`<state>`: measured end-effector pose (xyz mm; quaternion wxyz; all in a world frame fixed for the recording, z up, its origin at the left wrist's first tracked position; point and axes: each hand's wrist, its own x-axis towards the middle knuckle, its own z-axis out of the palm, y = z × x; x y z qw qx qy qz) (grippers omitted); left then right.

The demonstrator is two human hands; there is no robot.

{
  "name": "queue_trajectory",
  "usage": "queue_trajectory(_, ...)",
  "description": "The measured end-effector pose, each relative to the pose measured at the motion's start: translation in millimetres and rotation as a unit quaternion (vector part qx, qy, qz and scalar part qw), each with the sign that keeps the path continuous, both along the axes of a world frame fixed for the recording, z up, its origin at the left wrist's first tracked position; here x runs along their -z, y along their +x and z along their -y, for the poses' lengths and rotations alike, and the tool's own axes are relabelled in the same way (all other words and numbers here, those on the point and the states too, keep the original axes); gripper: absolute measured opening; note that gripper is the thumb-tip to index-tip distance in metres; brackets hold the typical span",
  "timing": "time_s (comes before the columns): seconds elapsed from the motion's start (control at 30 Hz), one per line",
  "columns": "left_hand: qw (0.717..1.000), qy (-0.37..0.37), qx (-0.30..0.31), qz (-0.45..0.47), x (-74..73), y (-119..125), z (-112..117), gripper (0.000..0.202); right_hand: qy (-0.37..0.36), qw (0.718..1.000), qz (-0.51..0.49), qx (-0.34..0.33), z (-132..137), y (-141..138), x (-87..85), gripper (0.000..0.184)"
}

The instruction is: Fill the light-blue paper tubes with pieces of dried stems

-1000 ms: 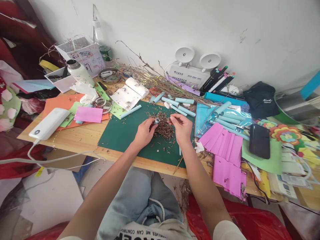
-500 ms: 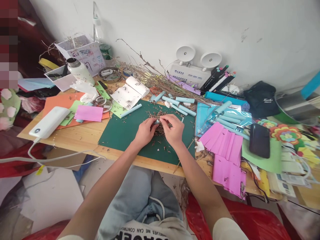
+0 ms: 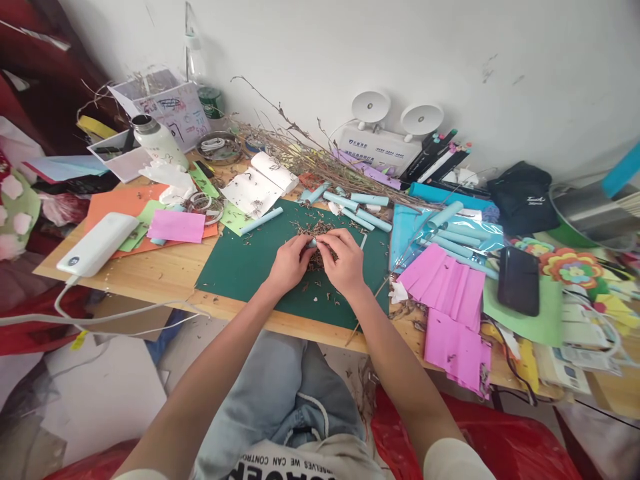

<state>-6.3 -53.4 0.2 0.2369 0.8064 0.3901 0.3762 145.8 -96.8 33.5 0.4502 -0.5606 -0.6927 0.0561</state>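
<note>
A pale wall [image 3: 280,47] fills the top of the frame behind a cluttered wooden table [image 3: 165,277], on which a dark green mat [image 3: 235,267] lies at the centre. Over the mat, in the middle of the frame, the left hand [image 3: 289,267] is closed narrowly around a short light-blue tube [image 3: 313,243], the thumb and fingers pressing its sides. The right hand [image 3: 344,260] adjoins it on the right, fingers bent and drawn close together, with the tips at the upper end of the tube; whether they grip anything cannot be told. A heap of dried brown fragments [image 3: 316,263], partly hidden by both hands, lies beneath them on the mat, with loose bits scattered around. One longer blue tube [image 3: 261,221] rests near the mat's upper left corner; a cluster of similar tubes [image 3: 357,210] lies along its upper right edge. Dry twigs [image 3: 300,147] extend across the upper centre, in front of a white unit with two round lamps [image 3: 375,148]. At centre left are a white power bank [image 3: 97,243] and a pink sheet [image 3: 176,226]; at right, folded magenta papers [image 3: 445,280] lie left of a black phone [image 3: 519,280].
</note>
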Motion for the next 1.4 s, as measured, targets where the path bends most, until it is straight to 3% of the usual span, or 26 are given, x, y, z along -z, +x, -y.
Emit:
queue_trajectory(0.3,1.0,0.005,-0.001,0.0,-2.2,0.5,0.5,0.007,0.003,0.999,-0.047,0.02,1.2,0.1,-4.3,0.019)
queue_trajectory(0.57,1.0,-0.001,-0.005,-0.011,-2.2,-0.2,1.3,0.013,0.011,0.997,0.074,-0.027,5.0,2.2,-8.4,0.022)
queue_trajectory(0.7,1.0,-0.003,-0.01,-0.011,-1.9,0.8,0.7,0.011,-0.01,0.999,0.038,-0.007,10.3,6.4,-21.6,0.023)
queue_trajectory(0.8,1.0,-0.002,-0.015,-0.011,-1.6,1.6,0.2,0.008,-0.086,0.99,0.035,0.104,14.2,24.2,-31.3,0.023)
queue_trajectory(0.93,1.0,-0.005,-0.024,-0.012,-0.5,1.8,-0.5,0.008,-0.274,0.921,0.152,0.232,22.1,49.4,-28.4,0.032)
queue_trajectory(1.03,1.0,-0.002,-0.029,-0.008,0.5,1.5,-0.8,0.01,-0.362,0.879,0.218,0.222,28.8,52.4,-17.4,0.028)
queue_trajectory(1.13,1.0,-0.004,-0.029,-0.007,1.3,1.1,-0.8,0.01,-0.384,0.869,0.23,0.21,33.4,48.6,-13.0,0.02)
queue_trajectory(1.27,0.999,-0.007,-0.032,-0.016,2.0,0.9,-0.7,0.01,-0.338,0.904,0.119,0.235,37.0,53.4,-30.4,0.021)
queue_trajectory(1.4,0.999,-0.007,-0.027,-0.018,1.6,0.9,-1.1,0.008,-0.239,0.938,-0.15,0.203,34.2,56.0,-60.9,0.013)
